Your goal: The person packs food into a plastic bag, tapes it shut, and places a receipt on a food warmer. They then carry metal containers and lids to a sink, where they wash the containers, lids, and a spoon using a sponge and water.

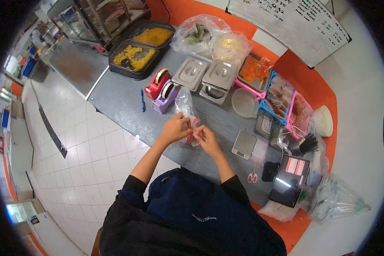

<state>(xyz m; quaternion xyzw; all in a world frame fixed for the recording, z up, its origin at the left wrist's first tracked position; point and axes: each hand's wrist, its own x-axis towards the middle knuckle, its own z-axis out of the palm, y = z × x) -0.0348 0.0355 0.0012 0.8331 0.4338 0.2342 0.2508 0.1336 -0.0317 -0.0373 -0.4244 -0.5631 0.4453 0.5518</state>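
Note:
Near the front edge of the grey table, a clear plastic bag point(184, 101) stands between my hands, with something red at its gathered part. My left hand point(176, 129) is closed on the bag from the left, fingers pinched together. From the right, my right hand point(206, 139) pinches the bag close to the red bit; its fingertips are bent inward. What exactly the fingertips hold is too small to make out. Just beyond the bag stand a purple tape dispenser point(163, 100) and a red tape dispenser point(154, 87).
Lidded steel containers point(191, 73) stand behind the bag. Black trays of yellow food point(134, 59) are at the back left. A blue pen point(143, 100) lies left. On the right are a kitchen scale point(244, 144), scissors point(252, 174), a tablet point(289, 181) and colored baskets point(280, 97).

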